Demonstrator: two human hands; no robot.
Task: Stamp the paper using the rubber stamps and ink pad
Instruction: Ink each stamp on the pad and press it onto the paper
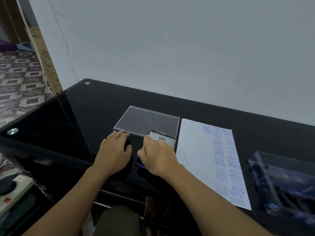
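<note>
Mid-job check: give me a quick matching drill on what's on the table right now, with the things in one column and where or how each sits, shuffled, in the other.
Things
1. paper
2. ink pad
3. clear plastic box
4. clear plastic lid

Places or states
A. at the far right end of the table
B. right strip covered in blue stamped words
C. flat, just beyond the left hand
D. under the right hand, its cover open

Pairs: 1-B; 2-D; 3-A; 4-C
</note>
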